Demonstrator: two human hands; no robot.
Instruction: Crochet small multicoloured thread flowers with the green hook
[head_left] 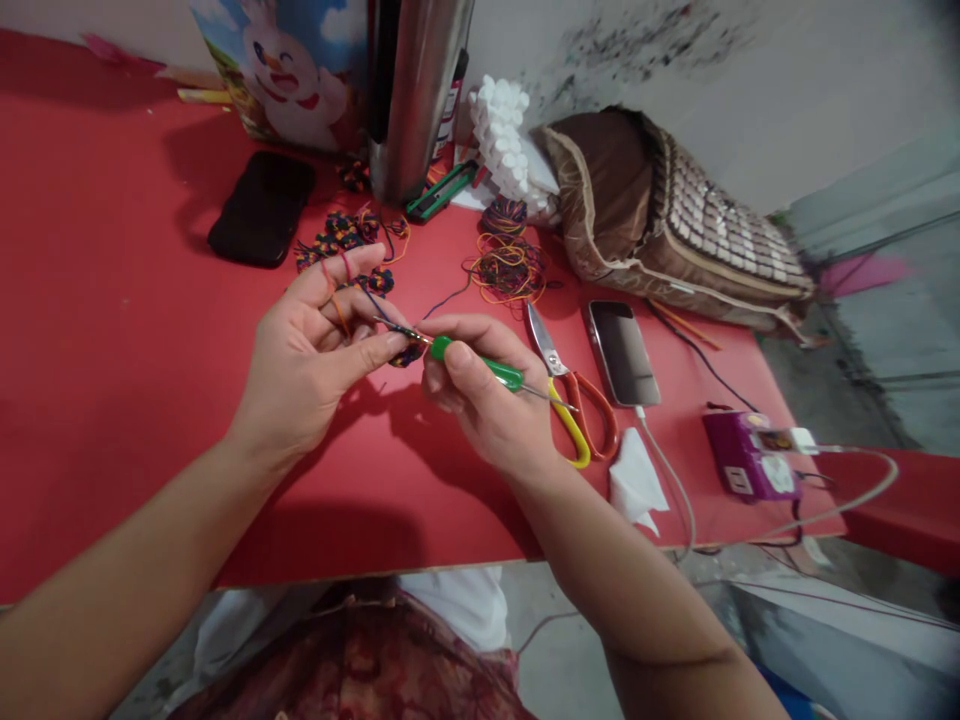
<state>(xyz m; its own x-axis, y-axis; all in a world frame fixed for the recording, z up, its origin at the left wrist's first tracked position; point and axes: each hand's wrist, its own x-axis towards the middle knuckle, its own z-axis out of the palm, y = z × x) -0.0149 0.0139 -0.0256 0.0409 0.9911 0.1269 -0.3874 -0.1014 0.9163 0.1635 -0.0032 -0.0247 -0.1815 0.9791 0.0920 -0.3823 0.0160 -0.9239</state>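
Observation:
My right hand point(499, 405) grips the green handle of a crochet hook point(510, 376), its thin metal shaft pointing left. The hook's tip meets a small dark multicolored crochet piece point(407, 356), pinched between the thumb and fingers of my left hand point(296, 365). Red and orange yarn loops round raised fingers of that hand. A dark strand leads back from the work toward a loose tangle of multicolored yarn point(510, 268). Behind my left hand lie several dark crocheted pieces point(349, 232). Exact stitches at the hook tip are too small to make out.
On the red table point(112, 400) are scissors point(553, 362), a charging phone point(622, 352), white tissue point(636, 482) and a purple power block point(742, 455). Farther back are a black case point(264, 208), a green cutter point(442, 192), a metal post point(412, 100) and a brown cushion point(675, 210).

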